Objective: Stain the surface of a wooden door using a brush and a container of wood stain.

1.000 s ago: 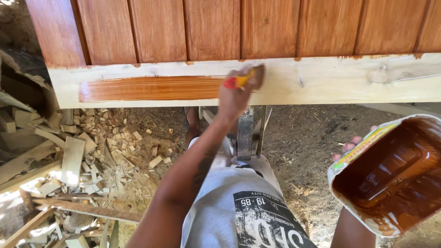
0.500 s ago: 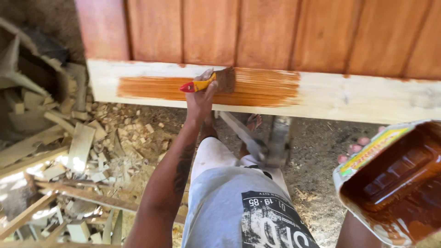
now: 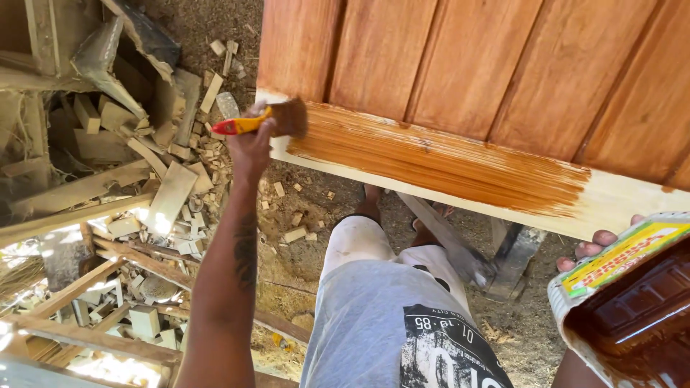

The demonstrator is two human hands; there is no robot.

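Observation:
My left hand (image 3: 251, 147) grips a paintbrush (image 3: 286, 118) with a red and yellow handle. Its bristles press on the left end of a pale wooden board (image 3: 632, 197). A wet orange-brown stained streak (image 3: 431, 158) covers most of the board, while the right end is bare. Above the board stand stained vertical wooden panels (image 3: 467, 65). At the lower right my right hand (image 3: 596, 243) holds an open can (image 3: 632, 302) of dark brown stain, with only the fingertips showing over its rim.
Several wood offcuts and planks (image 3: 144, 201) litter the dirt ground on the left. My legs in grey shorts (image 3: 381, 302) stand below the board, and my foot (image 3: 370, 194) rests on the dirt. A metal support (image 3: 514, 259) stands beneath the board.
The brush has swept left along the board to its left end, lengthening the stained streak. The view has moved closer and tilted. The can stays at the lower right.

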